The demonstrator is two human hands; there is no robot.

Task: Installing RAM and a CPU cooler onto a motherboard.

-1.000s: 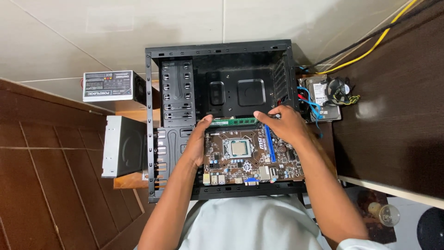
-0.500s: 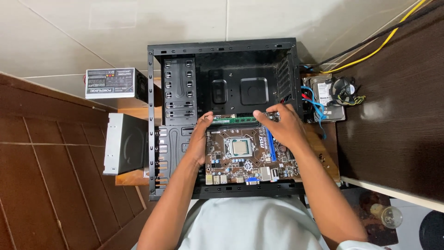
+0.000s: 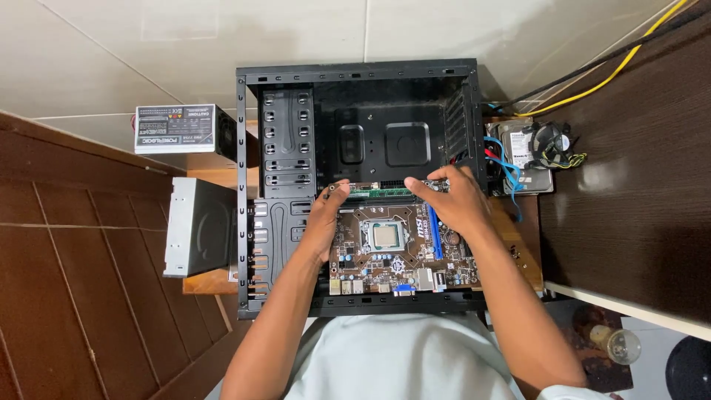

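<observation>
We are leaning over an open black computer case (image 3: 355, 74) lying on its side, and both our hands are working on the brown circuit board (image 3: 396, 248) sitting in the lower half of it. Our left hand (image 3: 324, 222) is curled around the board's left edge, thumb up by the far left corner, fingers closed on the rim. Our right hand (image 3: 453, 204) is lying over the board's far right corner, fingers spread and half bent, fingertips pressing near the green memory stick (image 3: 381, 190) that is running along the far edge.

Compared with a second ago, the board is sitting in much the same place; our right hand is reaching a little further left along the far edge, and our left thumb is now standing higher at the corner. We judge that the board is being nudged and settled rather than lifted.

Beside the case, a grey power supply (image 3: 178, 128) and a silver disc drive (image 3: 198, 226) are resting to the left, and a hard drive (image 3: 518, 155) with a small cooling fan (image 3: 552, 141) to the right, near a yellow cable (image 3: 615, 67).
</observation>
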